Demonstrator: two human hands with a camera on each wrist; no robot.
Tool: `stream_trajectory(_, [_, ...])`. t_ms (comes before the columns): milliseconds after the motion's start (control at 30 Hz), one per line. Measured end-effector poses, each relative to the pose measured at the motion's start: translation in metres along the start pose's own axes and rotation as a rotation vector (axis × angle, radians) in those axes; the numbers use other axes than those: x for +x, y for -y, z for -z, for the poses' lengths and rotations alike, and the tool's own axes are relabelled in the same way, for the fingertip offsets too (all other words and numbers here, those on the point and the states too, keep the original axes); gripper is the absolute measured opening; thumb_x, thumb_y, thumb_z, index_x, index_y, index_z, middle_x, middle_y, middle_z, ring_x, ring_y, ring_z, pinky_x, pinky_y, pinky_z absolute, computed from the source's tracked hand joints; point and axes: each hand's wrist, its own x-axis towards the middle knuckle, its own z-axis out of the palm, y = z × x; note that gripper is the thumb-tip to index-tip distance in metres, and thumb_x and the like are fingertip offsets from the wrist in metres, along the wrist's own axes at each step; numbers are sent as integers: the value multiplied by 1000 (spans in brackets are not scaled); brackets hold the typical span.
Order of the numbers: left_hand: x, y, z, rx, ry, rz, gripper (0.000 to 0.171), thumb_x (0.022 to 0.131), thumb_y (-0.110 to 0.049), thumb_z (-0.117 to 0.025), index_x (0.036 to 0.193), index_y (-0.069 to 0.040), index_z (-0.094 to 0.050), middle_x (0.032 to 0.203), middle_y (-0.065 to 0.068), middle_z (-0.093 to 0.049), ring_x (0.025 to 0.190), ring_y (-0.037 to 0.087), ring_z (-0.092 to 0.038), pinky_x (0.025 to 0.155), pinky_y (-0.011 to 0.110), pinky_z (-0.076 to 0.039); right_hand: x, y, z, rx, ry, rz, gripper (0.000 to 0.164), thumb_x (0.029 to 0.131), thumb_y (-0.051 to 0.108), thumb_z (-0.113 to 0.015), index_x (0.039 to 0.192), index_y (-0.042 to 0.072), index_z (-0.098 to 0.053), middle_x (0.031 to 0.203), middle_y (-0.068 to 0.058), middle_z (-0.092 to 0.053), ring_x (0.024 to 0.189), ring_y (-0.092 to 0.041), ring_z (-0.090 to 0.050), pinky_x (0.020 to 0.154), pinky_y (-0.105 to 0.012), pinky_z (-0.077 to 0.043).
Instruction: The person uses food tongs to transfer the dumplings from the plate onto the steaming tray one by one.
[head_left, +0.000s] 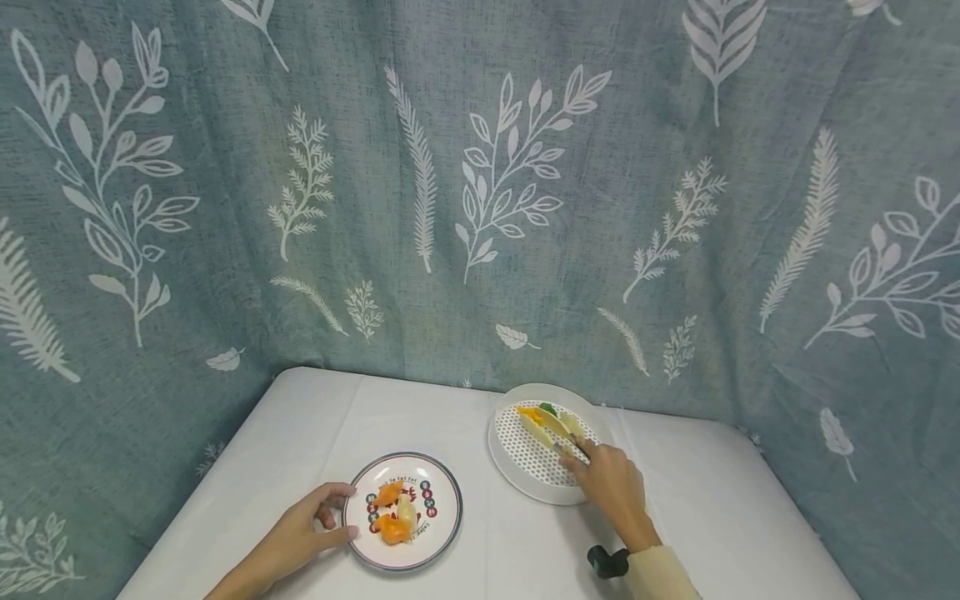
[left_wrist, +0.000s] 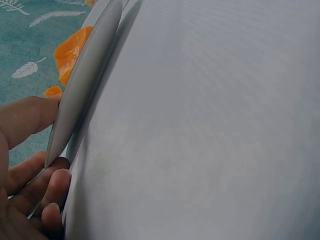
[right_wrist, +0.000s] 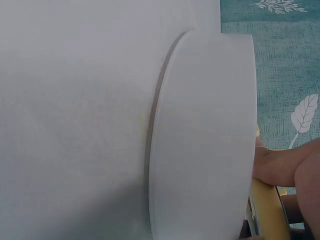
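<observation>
At the front left, my left hand (head_left: 318, 518) pinches the left rim of a round plate (head_left: 442, 533) with a dark-edged border and printed lettering. In the left wrist view the thumb lies on the upper side of the plate (left_wrist: 87, 85) and the fingers curl under its edge. On it lie glossy orange pieces (head_left: 393, 528) and a pale yellow piece (head_left: 407, 510). My right hand (head_left: 611, 483) grips a pair of yellowish tongs (head_left: 557, 423) over a white perforated basket (head_left: 517, 485). The tongs' tips are by a yellow-orange piece (head_left: 528, 413) inside.
Also in the basket are a green piece (head_left: 548, 408) and a pale yellow piece (head_left: 573, 423). Both dishes rest on a white-covered table (head_left: 315, 425). A blue-green leaf-patterned curtain (head_left: 420, 317) hangs behind the table and at its sides.
</observation>
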Motion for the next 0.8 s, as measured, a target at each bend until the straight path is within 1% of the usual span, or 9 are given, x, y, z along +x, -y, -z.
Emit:
stream_trajectory(100, [0, 0, 0, -1, -2, -10, 66, 76, -33, -92, 132, -16, -63, 93, -1, -58, 78, 19, -47, 60, 30, -38, 2, 0, 0, -3, 0, -3, 61, 91, 45, -77, 127, -4, -69, 109, -25, -72, 67, -23, -56, 55, -38, -46])
stream_trajectory(233, [-1, 0, 0, -5, -2, -20, 65, 76, -32, -92, 132, -16, -63, 92, -1, -57, 77, 19, -47, 59, 29, -38, 2, 2, 0, -8, 32, -33, 62, 91, 46, -77, 128, -3, -68, 112, -25, -72, 70, -24, -58, 58, -39, -47])
stream_trajectory(333, [-1, 1, 0, -7, -4, -16, 65, 76, -31, -92, 132, -15, -63, 93, -1, -58, 78, 19, -47, 60, 29, -38, 2, 2, -1, -12, 51, -47, 62, 90, 46, -77, 128, -2, -68, 113, -25, -71, 74, -27, -62, 61, -42, -49])
stream_trajectory(500, [-1, 1, -1, -3, -10, -12, 65, 76, -31, -92, 132, -15, -63, 98, -2, -60, 78, 18, -47, 61, 30, -39, 1, 1, -1, -1, 53, -56, 66, 89, 48, -77, 128, -4, -67, 115, -27, -70, 78, -30, -66, 65, -47, -52])
stream_trajectory(633, [0, 2, -2, 5, -17, -16, 65, 76, -32, -92, 132, -15, -63, 102, -2, -62, 77, 18, -47, 60, 30, -39, 0, -1, -1, 17, 52, -58, 69, 90, 50, -76, 130, -5, -65, 118, -28, -69, 87, -36, -68, 68, -50, -53])
stream_trajectory(733, [0, 2, -2, 5, -19, -16, 65, 76, -31, -92, 132, -15, -63, 100, -2, -62, 77, 18, -47, 60, 30, -38, -3, -1, 1, 30, 48, -56, 70, 90, 51, -75, 131, -5, -65, 120, -28, -68, 94, -41, -69, 70, -51, -53])
stream_trajectory(800, [0, 2, -1, 5, -17, -17, 65, 76, -31, -92, 132, -15, -63, 98, -2, -61, 77, 18, -47, 59, 30, -38, -5, 0, 2, 35, 45, -52, 71, 90, 51, -75, 131, -5, -65, 120, -28, -68, 94, -41, -69, 69, -51, -54])
